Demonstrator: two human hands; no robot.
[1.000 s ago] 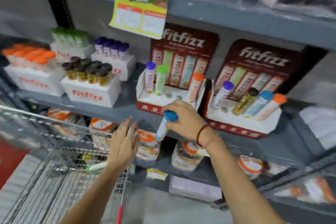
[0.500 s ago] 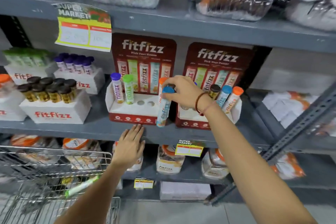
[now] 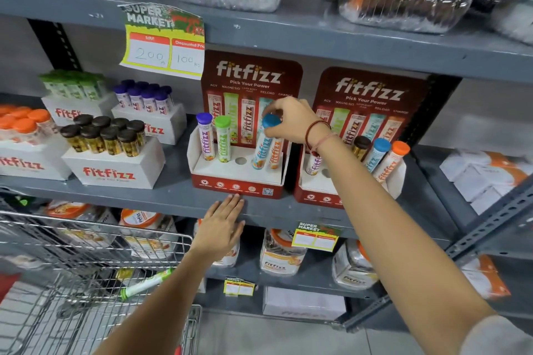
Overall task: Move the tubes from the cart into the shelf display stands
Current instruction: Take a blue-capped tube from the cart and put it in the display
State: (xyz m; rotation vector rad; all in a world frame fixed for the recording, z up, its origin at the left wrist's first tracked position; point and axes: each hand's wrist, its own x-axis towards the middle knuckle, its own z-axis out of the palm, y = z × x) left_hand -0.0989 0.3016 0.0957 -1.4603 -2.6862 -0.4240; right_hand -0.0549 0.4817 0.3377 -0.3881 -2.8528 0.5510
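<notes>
While I reach up, right hand (image 3: pixel 291 121): pinches the blue-capped tube (image 3: pixel 264 143), standing in the left display stand (image 3: pixel 236 181).
Left hand (image 3: pixel 222 225): flat, fingers spread, on the shelf (image 3: pixel 161 196) edge.
Cart (image 3: pixel 95 242): holds a green-capped tube (image 3: pixel 147 282).

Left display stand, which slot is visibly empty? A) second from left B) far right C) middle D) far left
C: the bare middle hole sits between the green-capped tube and the blue-capped tube held by the right hand.
</notes>
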